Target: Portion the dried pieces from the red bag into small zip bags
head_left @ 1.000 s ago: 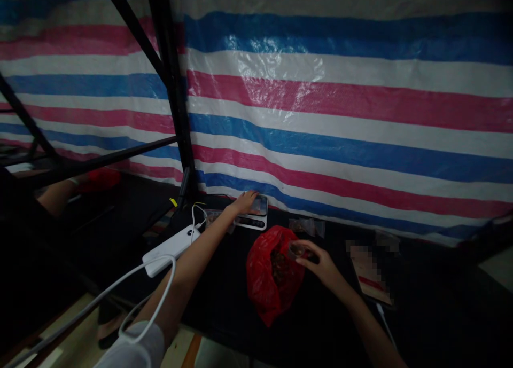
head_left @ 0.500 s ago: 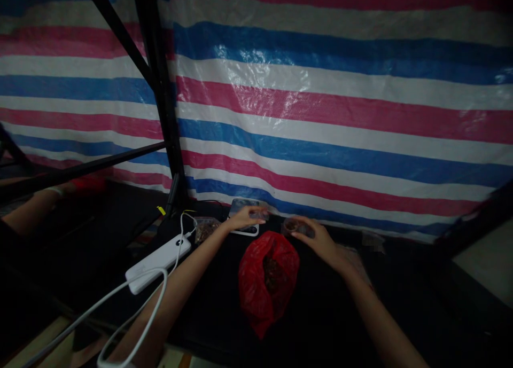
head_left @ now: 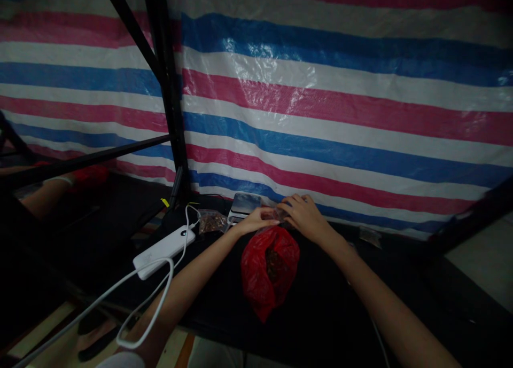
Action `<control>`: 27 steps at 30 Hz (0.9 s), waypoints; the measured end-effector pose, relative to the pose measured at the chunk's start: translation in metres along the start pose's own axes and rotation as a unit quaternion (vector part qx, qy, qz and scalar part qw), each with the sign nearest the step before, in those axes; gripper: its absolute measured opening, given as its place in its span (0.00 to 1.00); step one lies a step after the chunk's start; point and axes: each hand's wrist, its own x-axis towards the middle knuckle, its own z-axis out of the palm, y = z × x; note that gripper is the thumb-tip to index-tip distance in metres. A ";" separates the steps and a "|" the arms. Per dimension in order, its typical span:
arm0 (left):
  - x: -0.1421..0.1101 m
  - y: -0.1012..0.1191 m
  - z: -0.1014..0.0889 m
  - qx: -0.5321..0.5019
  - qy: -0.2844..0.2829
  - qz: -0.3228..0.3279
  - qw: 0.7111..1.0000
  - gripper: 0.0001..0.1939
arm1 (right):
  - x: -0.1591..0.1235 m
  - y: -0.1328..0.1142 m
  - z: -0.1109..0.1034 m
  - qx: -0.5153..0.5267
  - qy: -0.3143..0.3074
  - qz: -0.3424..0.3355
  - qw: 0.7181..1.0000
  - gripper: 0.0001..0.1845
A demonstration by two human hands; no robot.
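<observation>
My left hand (head_left: 256, 221) and my right hand (head_left: 303, 216) meet at the far edge of the black table, both on a small clear plastic packet (head_left: 280, 214) with brown contents. Fingers partly hide the packet. Just below my hands lies an open red plastic bag (head_left: 269, 272) holding a brown, lumpy material. A digital scale (head_left: 244, 205) stands just beyond my left hand, untouched. A clear bag of brown pieces (head_left: 211, 222) lies to its left.
A white power bank (head_left: 164, 251) with a white cable lies across the black table (head_left: 352, 298) beside my left forearm. A small packet (head_left: 369, 236) lies to the right. A striped tarp (head_left: 320, 117) and a black metal frame (head_left: 170, 101) stand behind. A co-worker's arm (head_left: 38, 200) is at far left.
My left hand has moved off the scale, rightward to the packet. My right hand has moved left, and the two hands now meet above the red bag.
</observation>
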 end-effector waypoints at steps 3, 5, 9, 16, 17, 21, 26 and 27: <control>-0.001 -0.001 -0.001 0.015 0.015 -0.002 1.000 0.20 | 0.003 -0.007 -0.003 -0.053 -0.009 -0.031 0.998 0.13; -0.001 -0.001 -0.003 0.040 0.025 0.001 0.999 0.20 | 0.003 -0.009 -0.005 -0.067 -0.009 -0.045 0.997 0.14; 0.004 -0.002 -0.016 0.120 0.044 0.008 0.992 0.22 | -0.004 -0.006 -0.011 -0.044 0.016 -0.015 0.999 0.17; 0.025 -0.017 -0.079 0.427 0.105 -0.070 0.895 0.25 | -0.043 -0.024 0.010 0.192 -0.079 -0.033 0.978 0.15; 0.027 -0.019 -0.085 0.451 0.101 -0.088 0.883 0.26 | -0.049 -0.029 0.018 0.206 -0.101 -0.041 0.972 0.15; 0.022 -0.022 -0.083 0.485 0.118 -0.109 0.860 0.35 | -0.061 -0.047 0.048 0.149 -0.127 -0.049 0.979 0.11; -0.024 0.006 -0.032 0.576 0.191 -0.049 0.793 0.21 | -0.058 -0.050 0.066 0.053 -0.084 -0.049 0.994 0.12; -0.040 0.013 -0.020 0.583 0.183 -0.057 0.790 0.22 | -0.057 -0.050 0.068 0.042 -0.078 -0.050 0.995 0.14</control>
